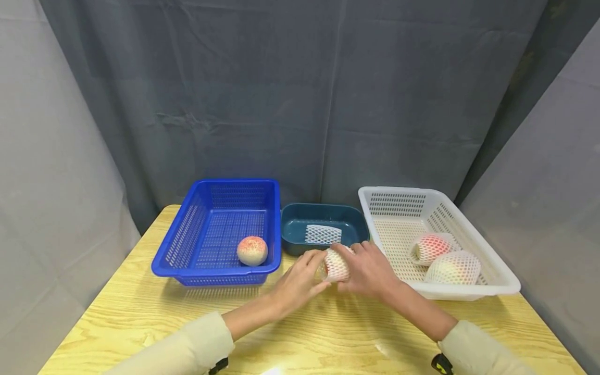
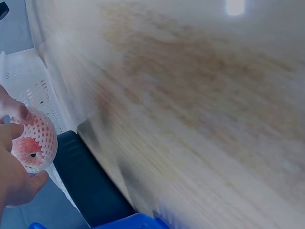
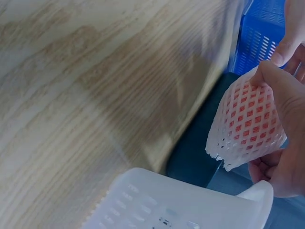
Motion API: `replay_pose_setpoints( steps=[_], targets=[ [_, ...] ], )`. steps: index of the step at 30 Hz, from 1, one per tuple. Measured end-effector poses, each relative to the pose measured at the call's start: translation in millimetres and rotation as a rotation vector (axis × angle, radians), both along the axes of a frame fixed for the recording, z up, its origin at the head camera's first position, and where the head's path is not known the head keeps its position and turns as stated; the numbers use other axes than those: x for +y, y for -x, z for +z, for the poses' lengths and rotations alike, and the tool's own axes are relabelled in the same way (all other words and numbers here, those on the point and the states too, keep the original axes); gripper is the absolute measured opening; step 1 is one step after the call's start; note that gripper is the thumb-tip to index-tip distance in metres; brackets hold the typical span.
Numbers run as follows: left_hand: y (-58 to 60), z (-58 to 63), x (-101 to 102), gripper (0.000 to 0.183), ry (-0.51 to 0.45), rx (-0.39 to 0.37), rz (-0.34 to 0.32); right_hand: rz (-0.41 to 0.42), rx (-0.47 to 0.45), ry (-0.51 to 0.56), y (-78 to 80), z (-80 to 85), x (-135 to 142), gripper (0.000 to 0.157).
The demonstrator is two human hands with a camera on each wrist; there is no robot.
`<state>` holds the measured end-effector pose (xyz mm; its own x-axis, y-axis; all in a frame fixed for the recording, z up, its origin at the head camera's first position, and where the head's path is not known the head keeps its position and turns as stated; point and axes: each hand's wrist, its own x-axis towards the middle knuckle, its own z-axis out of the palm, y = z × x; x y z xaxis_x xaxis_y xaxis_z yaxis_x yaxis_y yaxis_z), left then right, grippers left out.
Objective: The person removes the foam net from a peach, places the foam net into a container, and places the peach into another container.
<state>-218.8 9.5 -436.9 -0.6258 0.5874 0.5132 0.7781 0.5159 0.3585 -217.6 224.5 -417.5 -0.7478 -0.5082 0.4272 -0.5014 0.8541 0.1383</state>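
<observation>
A red-and-white peach in a white foam net sleeve (image 1: 336,266) is held between both hands above the table, in front of the green tray. My right hand (image 1: 370,268) grips it from the right, and in the right wrist view thumb and fingers curl round the netted peach (image 3: 250,117). From the left, my left hand (image 1: 296,284) holds the other end, thumb below and fingers above. The left wrist view shows the bare red end of the peach (image 2: 27,150) at the sleeve's opening, near the left fingers. Part of the peach is hidden behind the hands.
A blue basket (image 1: 175,265) at left holds a bare peach (image 1: 252,251). In the dark green tray (image 1: 292,245) lies an empty foam net (image 1: 323,234). The white basket (image 1: 497,265) at right holds two netted fruits (image 1: 431,247). A grey curtain hangs behind.
</observation>
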Motion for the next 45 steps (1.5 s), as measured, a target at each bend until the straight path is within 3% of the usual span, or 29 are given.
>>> replay_pose_setpoints(
  steps=[7,24,29,36,45],
  targets=[
    [-0.5,-6.8,-2,0.064,0.031,-0.056,0.008,-0.009,-0.032,0.013,-0.9,-8.8,-2,0.08],
    [2.7,-20.8,-8,0.06,0.068,-0.082,0.035,-0.032,-0.082,-0.026,-1.6,-20.2,-9,0.081],
    [3.1,-22.2,-10,0.06,0.078,-0.111,0.044,-0.047,-0.154,-0.024,-2.2,-22.4,-12,0.08],
    [2.1,-22.0,-12,0.059,0.076,-0.139,0.037,-0.06,-0.265,0.044,-3.4,-22.1,-14,0.081],
    [1.4,-24.3,-14,0.06,0.084,-0.157,0.026,-0.043,-0.299,0.14,-7.5,-21.6,-12,0.092]
  ],
)
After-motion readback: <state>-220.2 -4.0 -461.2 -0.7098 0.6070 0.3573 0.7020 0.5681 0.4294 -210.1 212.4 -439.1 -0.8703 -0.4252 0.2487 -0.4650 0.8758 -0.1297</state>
